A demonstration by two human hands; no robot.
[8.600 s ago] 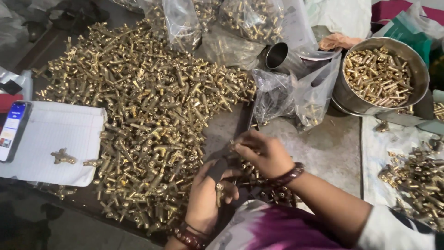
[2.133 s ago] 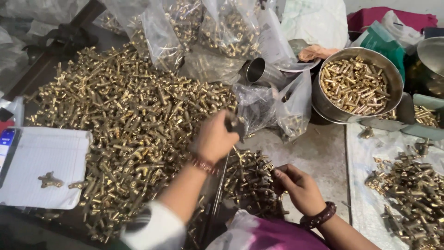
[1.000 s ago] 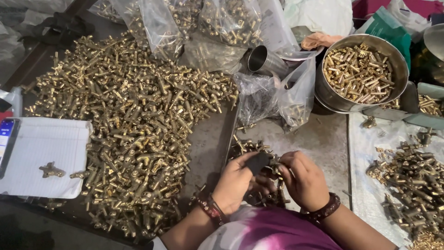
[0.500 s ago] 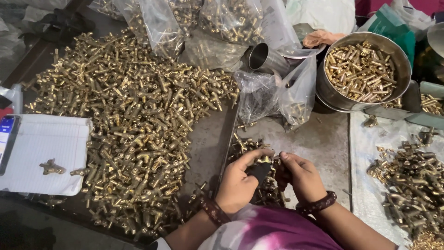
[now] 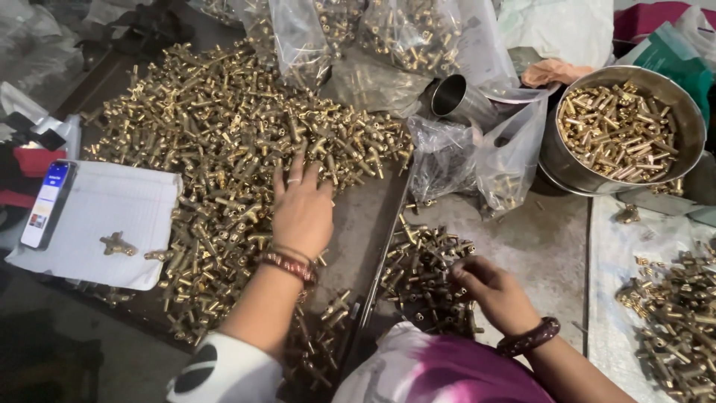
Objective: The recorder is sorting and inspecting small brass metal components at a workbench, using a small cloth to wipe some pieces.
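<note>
Wide heap of brass fittings (image 5: 216, 142) spread across the table, left hand (image 5: 302, 209) flat on it with fingers open, gripping nothing; smaller pile of brass fittings (image 5: 425, 272) near the lap, right hand (image 5: 496, 295) curled there, hold unclear.

A bare strip of counter (image 5: 537, 246) lies open between the small brass pile (image 5: 425, 280) and the steel bowl (image 5: 675, 97); plastic bags (image 5: 477, 160) block it behind, the big brass heap (image 5: 216, 149) fills the left.
</note>
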